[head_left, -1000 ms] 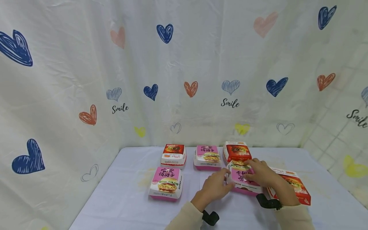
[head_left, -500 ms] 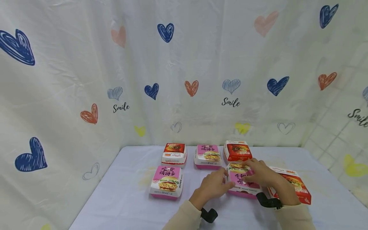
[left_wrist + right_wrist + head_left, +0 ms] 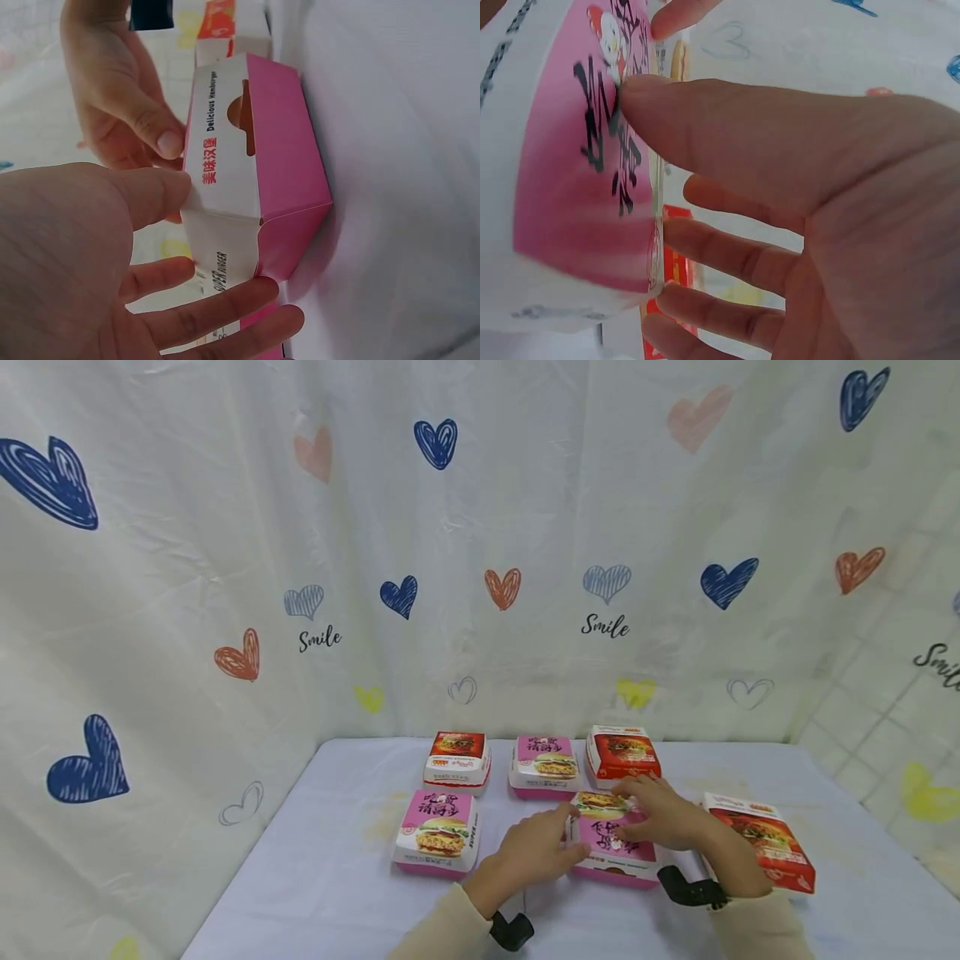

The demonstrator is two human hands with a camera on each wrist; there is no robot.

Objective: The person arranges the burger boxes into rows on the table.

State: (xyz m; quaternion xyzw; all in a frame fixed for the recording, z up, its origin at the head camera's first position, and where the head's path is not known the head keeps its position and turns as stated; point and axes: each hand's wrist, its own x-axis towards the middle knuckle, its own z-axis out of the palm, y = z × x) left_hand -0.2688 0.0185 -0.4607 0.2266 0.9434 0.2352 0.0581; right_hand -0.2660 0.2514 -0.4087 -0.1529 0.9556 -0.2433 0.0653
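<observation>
A pink-and-white burger box (image 3: 613, 843) sits in front of me, its printed lid upside down to my view. My right hand (image 3: 663, 814) holds it, with the thumb on the lid and the fingers along its far right edge. My left hand (image 3: 525, 852) is at its left side with fingers spread. In the left wrist view, the left thumb (image 3: 154, 196) touches the near lid edge, and a fingertip meets the pink lower corner. The right wrist view shows the right thumb (image 3: 705, 120) pressed on the pink lid.
Another pink burger box (image 3: 437, 833) stands at left. A red-and-white box (image 3: 457, 762), a pink box (image 3: 544, 767) and a red box (image 3: 621, 753) line the back. A larger red box (image 3: 763, 839) lies behind the right wrist. A heart-patterned curtain (image 3: 525, 527) hangs behind the white table (image 3: 315, 877).
The pink burger box between my hands has shifted left and slightly nearer to me. Both hands have moved left along with it. The other boxes keep their places.
</observation>
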